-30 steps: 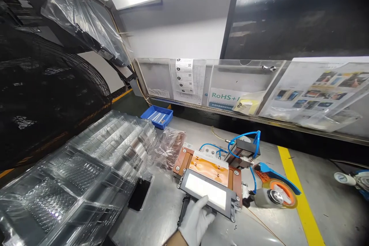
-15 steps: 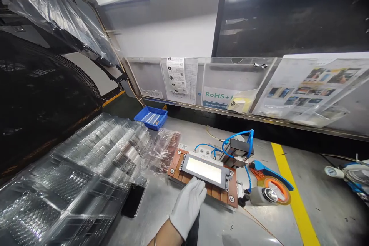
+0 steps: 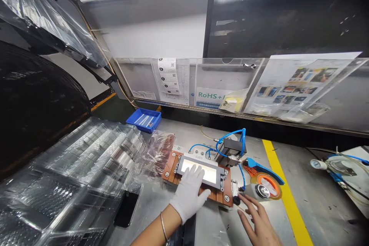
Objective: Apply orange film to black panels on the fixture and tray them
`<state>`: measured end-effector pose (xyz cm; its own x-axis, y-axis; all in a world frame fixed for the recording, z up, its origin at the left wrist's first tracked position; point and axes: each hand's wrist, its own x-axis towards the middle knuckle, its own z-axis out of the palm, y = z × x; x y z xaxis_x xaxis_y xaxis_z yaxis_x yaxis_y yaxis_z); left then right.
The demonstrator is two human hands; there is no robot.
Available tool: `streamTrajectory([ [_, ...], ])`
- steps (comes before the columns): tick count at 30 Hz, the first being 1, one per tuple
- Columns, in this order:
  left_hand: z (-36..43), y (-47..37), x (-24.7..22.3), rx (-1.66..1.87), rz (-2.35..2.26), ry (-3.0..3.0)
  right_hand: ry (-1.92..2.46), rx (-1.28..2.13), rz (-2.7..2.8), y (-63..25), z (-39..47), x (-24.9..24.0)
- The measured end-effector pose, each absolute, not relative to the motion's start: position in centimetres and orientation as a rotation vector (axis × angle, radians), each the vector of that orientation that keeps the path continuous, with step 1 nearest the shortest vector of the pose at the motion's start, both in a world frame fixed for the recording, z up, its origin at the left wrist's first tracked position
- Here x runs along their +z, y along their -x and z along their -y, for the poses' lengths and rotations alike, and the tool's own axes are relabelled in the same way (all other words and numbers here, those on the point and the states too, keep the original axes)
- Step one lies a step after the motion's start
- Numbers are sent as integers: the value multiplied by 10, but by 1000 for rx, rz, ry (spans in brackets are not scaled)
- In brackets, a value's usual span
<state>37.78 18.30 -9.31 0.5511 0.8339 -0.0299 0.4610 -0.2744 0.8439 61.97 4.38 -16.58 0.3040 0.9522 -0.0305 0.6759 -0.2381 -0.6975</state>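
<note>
A white cloth glove covers the left hand (image 3: 188, 196), pressed on a dark-framed panel (image 3: 200, 171) with a glossy, light-reflecting face, set in a copper-coloured fixture (image 3: 170, 169). The right hand (image 3: 258, 221) is bare. Clear, shiny plastic trays (image 3: 80, 177) stack beside it on a dull, scuffed metal bench (image 3: 325, 207). Blue plastic hoses (image 3: 230, 138) look smooth.

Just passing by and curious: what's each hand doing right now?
Left hand: gloved, open, pressing flat on the framed panel.
Right hand: bare, open, holding nothing, near the tape roll.
</note>
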Motion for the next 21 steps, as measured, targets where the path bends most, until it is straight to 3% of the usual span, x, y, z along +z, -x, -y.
streamTrajectory([
  [9, -186, -381, -110, 299, -1160, -2347, 2085, 675, 1544, -617, -74, -140],
  [16, -217, -334, -110, 416, -1591, -2006, 2038, 830, 1285, -602, -84, -137],
  [21, -241, -328, -105, 360, -1517, -1756, 1928, 925, 1019, -576, -118, -154],
])
